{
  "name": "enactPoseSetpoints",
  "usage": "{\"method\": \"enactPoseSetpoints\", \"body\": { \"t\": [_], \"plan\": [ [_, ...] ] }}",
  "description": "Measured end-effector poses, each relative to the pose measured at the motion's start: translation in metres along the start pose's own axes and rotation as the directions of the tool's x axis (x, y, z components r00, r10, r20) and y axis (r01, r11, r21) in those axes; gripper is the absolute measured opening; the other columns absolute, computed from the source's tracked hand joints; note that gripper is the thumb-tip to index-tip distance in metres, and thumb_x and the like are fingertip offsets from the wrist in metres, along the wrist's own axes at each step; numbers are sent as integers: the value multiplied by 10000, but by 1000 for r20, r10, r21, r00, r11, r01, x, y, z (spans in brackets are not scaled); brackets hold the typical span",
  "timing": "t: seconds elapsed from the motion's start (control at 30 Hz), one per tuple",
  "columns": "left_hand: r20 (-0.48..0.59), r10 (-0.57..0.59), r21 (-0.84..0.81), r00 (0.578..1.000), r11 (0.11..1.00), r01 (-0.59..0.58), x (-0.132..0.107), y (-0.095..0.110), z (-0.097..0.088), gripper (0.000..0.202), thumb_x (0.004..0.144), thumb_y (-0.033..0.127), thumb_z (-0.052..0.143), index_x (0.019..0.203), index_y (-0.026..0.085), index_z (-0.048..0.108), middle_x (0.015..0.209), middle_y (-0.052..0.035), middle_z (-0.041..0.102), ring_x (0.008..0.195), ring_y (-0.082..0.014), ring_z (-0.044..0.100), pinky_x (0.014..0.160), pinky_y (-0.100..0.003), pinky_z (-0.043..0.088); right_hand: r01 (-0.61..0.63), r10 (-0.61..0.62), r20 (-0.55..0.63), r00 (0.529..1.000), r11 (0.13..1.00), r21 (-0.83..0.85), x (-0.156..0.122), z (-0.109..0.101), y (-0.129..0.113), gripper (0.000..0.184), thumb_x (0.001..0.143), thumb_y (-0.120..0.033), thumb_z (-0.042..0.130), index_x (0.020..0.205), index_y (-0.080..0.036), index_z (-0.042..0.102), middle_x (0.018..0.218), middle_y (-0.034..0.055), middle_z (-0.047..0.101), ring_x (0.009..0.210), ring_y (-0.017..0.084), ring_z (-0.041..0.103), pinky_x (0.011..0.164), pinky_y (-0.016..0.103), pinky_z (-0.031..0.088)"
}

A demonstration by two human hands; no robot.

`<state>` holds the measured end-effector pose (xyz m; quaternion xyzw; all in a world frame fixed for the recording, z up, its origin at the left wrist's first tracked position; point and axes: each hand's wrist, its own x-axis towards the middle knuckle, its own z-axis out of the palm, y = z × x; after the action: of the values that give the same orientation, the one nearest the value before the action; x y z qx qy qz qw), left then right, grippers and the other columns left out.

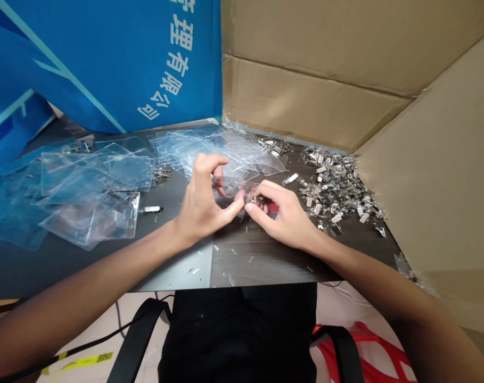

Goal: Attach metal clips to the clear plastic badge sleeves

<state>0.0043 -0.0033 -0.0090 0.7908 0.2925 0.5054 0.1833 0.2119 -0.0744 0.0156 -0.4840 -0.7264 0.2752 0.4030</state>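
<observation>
Between my hands is a clear plastic badge holder, mostly covered by fingers. My left hand is closed on it, thumb stretched toward the right hand and index finger bent above. My right hand pinches a small metal badge clip at the holder's edge; whether the two are joined I cannot tell. Something red shows beneath the right fingers. Ahead lies a pile of flat clear badge holders. To the right is a heap of loose metal clips.
On the left lie more badge holders, some with clips attached. Small clear plastic bits are scattered on the dark table. A blue printed panel and cardboard walls enclose the back and right side.
</observation>
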Motion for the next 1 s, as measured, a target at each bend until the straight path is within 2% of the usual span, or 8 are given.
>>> {"method": "enactPoseSetpoints", "body": {
  "t": [0.13, 0.27, 0.4, 0.6, 0.77, 0.9, 1.0],
  "plan": [
    [-27, 78, 52, 997, 996, -76, -1, 2, -1, 721, 800, 190, 825, 1414, 305, 465, 1063, -38, 530, 879, -203, 571, 607, -316, 563, 29, -29, -19, 999, 999, -40, 0, 0, 2, 103, 1022, -251, 660, 931, -224, 700, 914, 36, 670, 749, 180, 595, 709, 341, 490],
    [-39, 64, 106, 997, 993, -59, 0, 3, -2, 677, 787, 212, 821, 1377, 293, 498, 1038, -44, 535, 918, -230, 576, 611, -333, 573, 48, -50, -43, 998, 998, -41, 0, 0, 3, 116, 1039, -257, 646, 968, -229, 734, 989, 64, 737, 883, 222, 679, 832, 381, 540],
    [-44, 121, 119, 992, 986, -115, 1, 3, -3, 670, 797, 193, 804, 1380, 293, 490, 1036, -43, 541, 927, -229, 580, 610, -327, 576, 40, -40, -54, 998, 999, 2, 0, 1, 4, 128, 1041, -256, 664, 1003, -228, 784, 1043, 74, 783, 963, 242, 725, 910, 408, 564],
    [-32, 106, 148, 994, 984, -100, 2, 5, -4, 636, 827, 206, 795, 1372, 306, 482, 1054, -48, 568, 941, -236, 598, 586, -323, 578, -13, 16, -57, 998, 999, 51, 1, 0, 7, 139, 1026, -257, 717, 1015, -227, 852, 1039, 75, 796, 918, 229, 721, 805, 380, 559],
    [-54, 209, 173, 976, 965, -197, 3, 3, -4, 602, 886, 220, 774, 1393, 334, 468, 1069, -43, 585, 909, -232, 596, 566, -313, 568, -75, 81, -46, 996, 989, 125, 1, 0, 6, 170, 1020, -295, 742, 1095, -221, 876, 1072, 88, 799, 927, 232, 735, 768, 370, 585],
    [-35, 84, 110, 996, 991, -80, 3, 2, -4, 605, 874, 307, 857, 1362, 339, 501, 1099, -74, 620, 999, -295, 632, 653, -388, 608, -100, 108, -38, 993, 979, 177, 1, 1, 6, 187, 1022, -322, 752, 1122, -219, 873, 1099, 96, 802, 932, 233, 738, 763, 372, 602],
    [-21, 44, 95, 999, 995, -42, 3, 2, -5, 594, 873, 316, 862, 1348, 334, 505, 1113, -83, 625, 1015, -301, 631, 661, -391, 608, -98, 108, -43, 993, 975, 199, 1, 2, 7, 179, 1023, -315, 749, 1110, -216, 871, 1094, 97, 801, 945, 237, 741, 788, 385, 610]
  ]
}}
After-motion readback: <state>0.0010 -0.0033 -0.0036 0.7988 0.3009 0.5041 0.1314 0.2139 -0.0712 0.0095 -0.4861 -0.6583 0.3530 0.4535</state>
